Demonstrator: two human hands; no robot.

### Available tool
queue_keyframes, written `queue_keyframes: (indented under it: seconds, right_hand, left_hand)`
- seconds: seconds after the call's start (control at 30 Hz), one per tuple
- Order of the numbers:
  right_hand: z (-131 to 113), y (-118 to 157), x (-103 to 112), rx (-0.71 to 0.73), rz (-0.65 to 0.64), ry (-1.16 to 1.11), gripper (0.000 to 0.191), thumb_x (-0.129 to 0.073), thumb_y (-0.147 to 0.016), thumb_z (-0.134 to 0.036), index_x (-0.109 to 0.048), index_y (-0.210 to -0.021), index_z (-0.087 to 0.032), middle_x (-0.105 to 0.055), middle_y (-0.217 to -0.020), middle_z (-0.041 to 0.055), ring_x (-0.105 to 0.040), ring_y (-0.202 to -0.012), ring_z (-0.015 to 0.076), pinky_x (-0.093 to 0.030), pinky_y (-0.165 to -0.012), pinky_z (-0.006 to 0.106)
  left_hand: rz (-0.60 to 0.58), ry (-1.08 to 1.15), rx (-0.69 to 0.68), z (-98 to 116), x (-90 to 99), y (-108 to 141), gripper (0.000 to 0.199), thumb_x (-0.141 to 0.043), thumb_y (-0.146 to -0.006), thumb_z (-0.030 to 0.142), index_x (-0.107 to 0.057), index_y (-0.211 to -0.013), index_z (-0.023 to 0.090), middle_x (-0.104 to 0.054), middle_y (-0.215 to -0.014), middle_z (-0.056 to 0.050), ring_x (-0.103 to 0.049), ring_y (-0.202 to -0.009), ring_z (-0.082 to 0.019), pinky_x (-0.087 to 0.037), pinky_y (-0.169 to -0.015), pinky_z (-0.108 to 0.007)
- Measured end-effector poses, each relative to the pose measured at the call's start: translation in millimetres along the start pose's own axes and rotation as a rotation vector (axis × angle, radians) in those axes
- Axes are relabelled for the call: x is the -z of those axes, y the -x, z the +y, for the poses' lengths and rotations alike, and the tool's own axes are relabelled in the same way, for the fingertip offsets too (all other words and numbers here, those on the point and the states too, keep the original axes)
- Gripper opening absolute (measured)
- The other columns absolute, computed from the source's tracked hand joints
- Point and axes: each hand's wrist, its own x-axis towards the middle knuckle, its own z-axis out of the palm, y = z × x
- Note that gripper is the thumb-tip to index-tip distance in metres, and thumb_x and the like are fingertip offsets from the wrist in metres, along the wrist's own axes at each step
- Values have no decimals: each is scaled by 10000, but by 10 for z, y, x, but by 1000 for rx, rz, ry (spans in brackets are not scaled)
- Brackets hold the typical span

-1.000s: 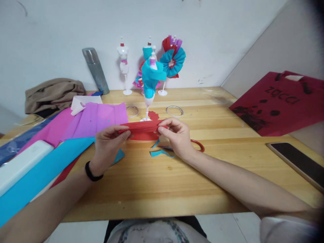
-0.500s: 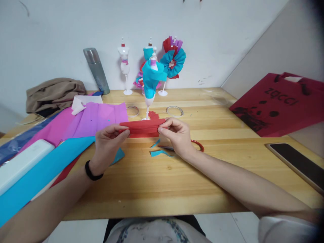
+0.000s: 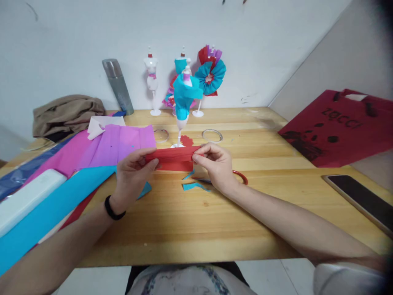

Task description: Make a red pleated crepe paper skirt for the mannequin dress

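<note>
Sheet (image 3: pixel 175 156) — red, creased lengthwise — spans left hand (image 3: pixel 131 174) and right hand (image 3: pixel 218 166), each grip closed on an end.

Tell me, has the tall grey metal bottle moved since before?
No, the bottle still stands by the white wall, just right of the crumpled brown cloth.

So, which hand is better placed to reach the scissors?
Probably the right hand: the red scissors handle shows beside its wrist. The left hand is farther off; both grip red paper.
</note>
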Motion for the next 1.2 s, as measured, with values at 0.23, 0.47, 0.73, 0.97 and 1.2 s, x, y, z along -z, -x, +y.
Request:
queue_keyframes:
  seconds: [0.23,0.47,0.73,0.97,1.2]
  right_hand:
    - [12,-6,-16,57,-9,-68,90,-751,-681,-196,-663,-689,-211,-663,-642,-28,-614,-595,119,-532,-624,282]
    - [100,3,5,166,1,29,153,-745,-743,-217,-760,-893,-239,-759,-916,22,-688,-811,157,-569,-721,304]
    - [150,-20,48,249,-26,117,180,-734,-784,-211,-765,-956,-256,-760,-956,24,-693,-876,180,-556,-787,344]
    - [125,-38,69,431,-36,295,115,-680,-837,-159,-746,-894,-234,-706,-817,18,-640,-796,168,-512,-739,335]
    - [117,-22,59,404,-53,341,77,-645,-856,-173,-711,-853,-213,-686,-805,19,-623,-786,160,-485,-716,315]
  left_hand:
    - [-43,-172,-74,-47,48,8,269,-787,-703,171,-798,-966,229,-783,-822,-8,-698,-626,-112,-572,-567,-195]
    - [-93,-210,-204,-102,90,-27,217,-746,-784,173,-795,-977,260,-741,-792,3,-657,-629,-98,-528,-581,-204]
    - [-139,-317,-299,-114,150,-79,160,-725,-822,200,-794,-961,244,-721,-765,-14,-635,-663,-131,-491,-613,-258]
    - [-132,-339,-319,-118,144,-103,108,-738,-809,209,-793,-900,230,-702,-758,-17,-638,-657,-125,-497,-594,-247]
    - [-102,-257,-220,-124,109,-95,88,-761,-747,196,-774,-833,213,-681,-753,-4,-664,-611,-111,-524,-552,-215]
